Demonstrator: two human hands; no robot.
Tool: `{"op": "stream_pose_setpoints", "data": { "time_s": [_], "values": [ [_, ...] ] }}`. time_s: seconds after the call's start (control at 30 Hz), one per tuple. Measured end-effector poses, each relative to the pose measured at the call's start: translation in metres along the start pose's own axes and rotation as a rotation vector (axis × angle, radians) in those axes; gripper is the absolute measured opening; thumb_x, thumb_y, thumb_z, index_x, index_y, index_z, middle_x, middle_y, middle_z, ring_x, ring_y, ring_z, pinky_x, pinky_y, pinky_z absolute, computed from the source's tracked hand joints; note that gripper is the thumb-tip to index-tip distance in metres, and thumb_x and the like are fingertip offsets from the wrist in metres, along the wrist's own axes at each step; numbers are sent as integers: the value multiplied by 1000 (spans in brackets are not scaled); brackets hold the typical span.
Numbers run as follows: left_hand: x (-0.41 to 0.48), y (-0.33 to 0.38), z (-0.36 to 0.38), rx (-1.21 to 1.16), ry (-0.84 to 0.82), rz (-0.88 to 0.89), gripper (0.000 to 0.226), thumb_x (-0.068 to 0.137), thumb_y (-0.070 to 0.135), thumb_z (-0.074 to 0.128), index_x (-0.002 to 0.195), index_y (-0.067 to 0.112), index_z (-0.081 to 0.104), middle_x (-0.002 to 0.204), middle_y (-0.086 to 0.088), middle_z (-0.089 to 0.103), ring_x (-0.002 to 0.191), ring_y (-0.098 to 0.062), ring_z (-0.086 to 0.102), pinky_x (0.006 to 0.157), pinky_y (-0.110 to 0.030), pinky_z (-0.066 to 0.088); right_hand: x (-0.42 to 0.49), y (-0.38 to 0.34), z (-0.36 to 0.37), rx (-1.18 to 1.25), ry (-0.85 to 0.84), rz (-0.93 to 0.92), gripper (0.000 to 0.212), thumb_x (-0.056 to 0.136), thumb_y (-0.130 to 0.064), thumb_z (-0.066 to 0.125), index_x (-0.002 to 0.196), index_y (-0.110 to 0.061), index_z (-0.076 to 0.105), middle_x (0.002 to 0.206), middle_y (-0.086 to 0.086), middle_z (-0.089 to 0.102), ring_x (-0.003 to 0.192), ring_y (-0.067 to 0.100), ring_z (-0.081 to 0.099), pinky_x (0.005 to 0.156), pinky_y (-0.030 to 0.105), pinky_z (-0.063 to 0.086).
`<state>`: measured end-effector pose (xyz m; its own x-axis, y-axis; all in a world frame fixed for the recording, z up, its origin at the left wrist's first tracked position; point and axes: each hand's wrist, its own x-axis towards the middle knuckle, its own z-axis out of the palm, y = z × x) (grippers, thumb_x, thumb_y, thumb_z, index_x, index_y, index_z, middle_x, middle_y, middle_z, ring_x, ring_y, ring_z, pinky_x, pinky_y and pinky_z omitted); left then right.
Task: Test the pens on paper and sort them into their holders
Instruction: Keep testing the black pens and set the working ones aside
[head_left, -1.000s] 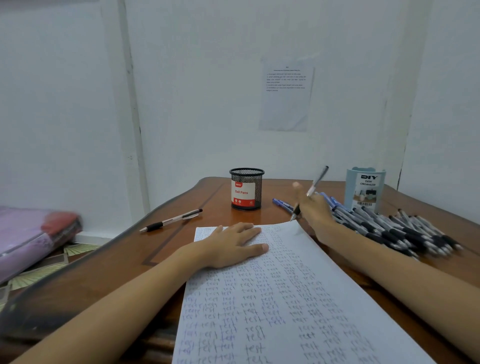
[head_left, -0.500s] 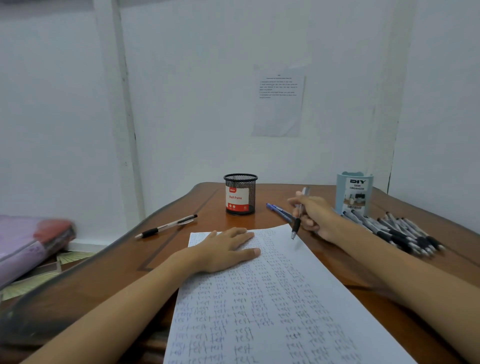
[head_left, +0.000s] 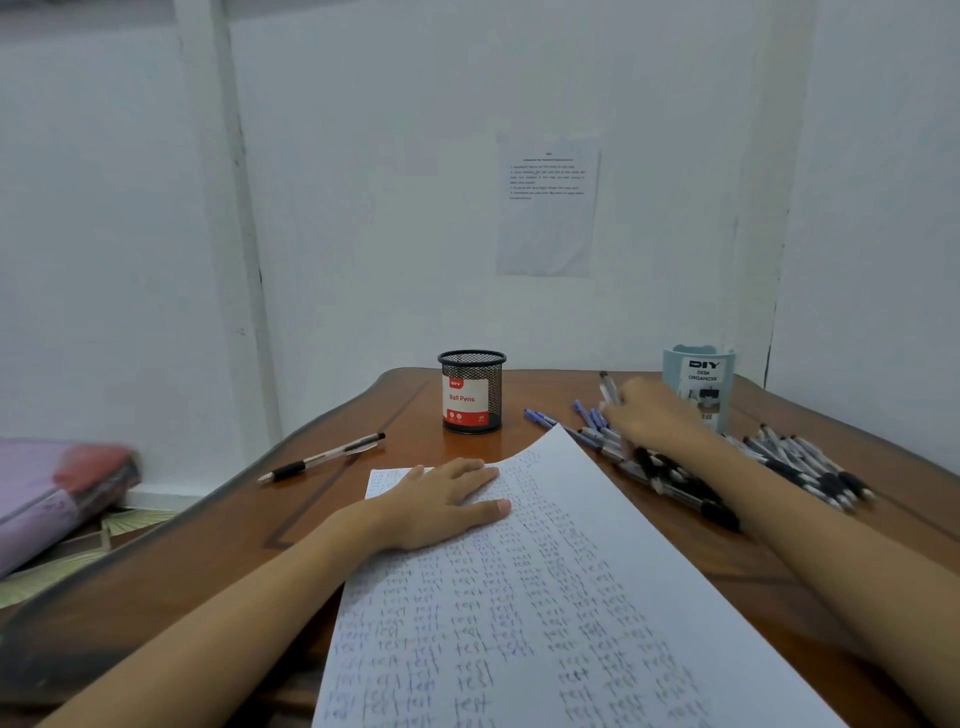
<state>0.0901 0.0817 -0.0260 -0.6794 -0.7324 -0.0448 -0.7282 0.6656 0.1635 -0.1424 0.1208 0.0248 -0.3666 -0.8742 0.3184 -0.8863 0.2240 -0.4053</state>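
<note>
My left hand (head_left: 441, 501) lies flat on the top left of a white sheet of paper (head_left: 545, 613) covered in small "test" scribbles. My right hand (head_left: 649, 415), blurred, holds a pen (head_left: 609, 388) upright above the left end of a heap of pens (head_left: 737, 467) on the right of the table. A black mesh holder (head_left: 471, 392) labelled "Ball Pens" stands at the back centre. A pale blue holder (head_left: 698, 384) labelled "DIY Desk Organizer" stands at the back right, partly hidden by my right hand.
A single black-gripped pen (head_left: 322, 457) lies on the brown wooden table (head_left: 234, 530) at the left. A purple and red bundle (head_left: 57, 493) lies beyond the table's left edge. A printed note (head_left: 548, 208) hangs on the white wall.
My right hand has moved with the pen from the paper's top edge back right, over the pen heap. My left hand has stayed flat on the paper.
</note>
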Motion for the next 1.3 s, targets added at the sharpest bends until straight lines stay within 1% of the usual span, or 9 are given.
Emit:
{"op": "stream_pose_setpoints", "data": {
  "time_s": [0.3, 0.53, 0.63, 0.77, 0.87, 0.97, 1.07, 1.2, 1.3],
  "values": [
    [-6, 5, -3, -16, -8, 23, 54, 95, 56, 23, 146, 42, 15, 156, 6, 11, 143, -16, 12, 114, -46, 1, 1, 29, -3, -290, 27, 27, 28, 88, -18, 51, 63, -14, 39, 73, 4, 52, 76, 24, 50, 64, 26, 36],
    [-5, 4, -4, -8, -7, 36, 49, 95, 55, 23, 143, 48, 19, 156, 5, 13, 143, -18, 14, 114, -48, 3, 6, 28, -7, -373, 166, 1, 18, 89, -20, 54, 101, -10, 64, 93, 8, 61, 87, 25, 57, 69, 28, 43],
    [-5, 5, -4, -10, -4, 43, 50, 95, 55, 24, 144, 47, 20, 156, 5, 14, 143, -18, 14, 114, -48, 4, 9, 10, -16, -65, 206, -14, 18, 89, -19, 57, 105, -15, 64, 104, 6, 64, 93, 25, 61, 70, 28, 43],
    [-3, 3, -3, -29, 10, 42, 50, 95, 56, 26, 144, 46, 22, 155, 5, 16, 142, -19, 16, 114, -50, 5, 19, -47, -5, 824, 42, 66, 17, 88, -8, 55, 101, -17, 61, 90, 4, 60, 62, 13, 50, 50, 24, 40],
    [-8, 4, -4, -153, 97, 71, 45, 96, 47, 37, 139, 35, 41, 148, 2, 33, 135, -15, 30, 112, -38, 19, 27, -84, 23, 1188, 56, 208, 19, 93, -8, 46, 106, -12, 59, 76, 2, 56, 57, 12, 45, 48, 23, 38],
    [-15, 5, -15, -372, 373, 28, 30, 97, 22, 45, 118, 11, 63, 125, -1, 58, 112, -10, 52, 101, -26, 40, 21, -92, 70, 981, 179, 189, 19, 95, -9, 42, 108, -12, 55, 93, 4, 63, 76, 19, 54, 61, 32, 46],
    [-23, -11, -30, -372, 643, -109, 24, 95, 16, 44, 100, 11, 67, 108, -2, 66, 96, -11, 58, 82, -21, 46, 7, -94, 103, 667, 159, -63, 15, 93, -8, 47, 105, -15, 53, 105, 7, 62, 91, 19, 55, 73, 30, 46],
    [-43, -48, -44, -91, 680, -245, 25, 92, 24, 45, 102, 17, 66, 103, 2, 62, 93, -14, 56, 77, -27, 44, 2, -111, 101, 395, 275, -506, 19, 90, -8, 48, 99, -16, 62, 89, -1, 54, 89, 14, 49, 64, 21, 34],
    [-59, -77, -46, -102, 613, -340, 27, 92, 27, 47, 112, 20, 63, 118, 0, 58, 108, -17, 52, 90, -31, 42, 3, -134, 106, 286, 59, -563, 29, 89, -8, 48, 112, -20, 60, 109, 5, 53, 110, 21, 46, 81, 28, 38]
  ]
}}
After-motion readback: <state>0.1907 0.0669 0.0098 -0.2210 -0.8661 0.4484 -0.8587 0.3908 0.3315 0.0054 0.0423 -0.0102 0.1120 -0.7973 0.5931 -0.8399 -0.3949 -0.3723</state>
